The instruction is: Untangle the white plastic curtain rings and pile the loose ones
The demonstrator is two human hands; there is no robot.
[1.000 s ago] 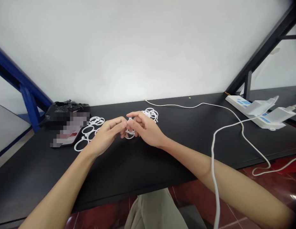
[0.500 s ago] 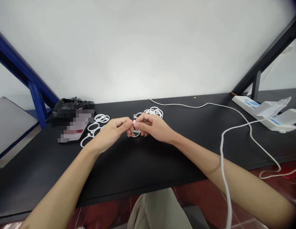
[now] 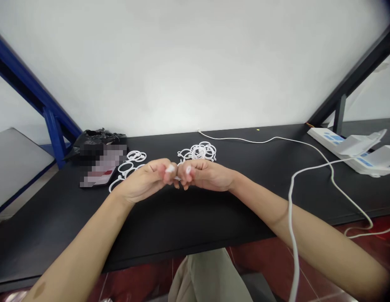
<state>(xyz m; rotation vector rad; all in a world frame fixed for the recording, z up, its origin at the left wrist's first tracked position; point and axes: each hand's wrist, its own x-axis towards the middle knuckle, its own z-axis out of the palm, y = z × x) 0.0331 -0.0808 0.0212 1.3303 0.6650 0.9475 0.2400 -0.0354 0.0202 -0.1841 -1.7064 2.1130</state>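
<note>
Left of the white ring pile (image 3: 199, 152), loose white rings (image 3: 120, 178) lie near the left hand (image 3: 147, 179), its fingertips pinched on a small white end (image 3: 170, 168). Just before the pile, the right hand (image 3: 210, 175) pinches another white end (image 3: 188, 170), blurred; power strip (image 3: 326, 136) well right of pile.
</note>
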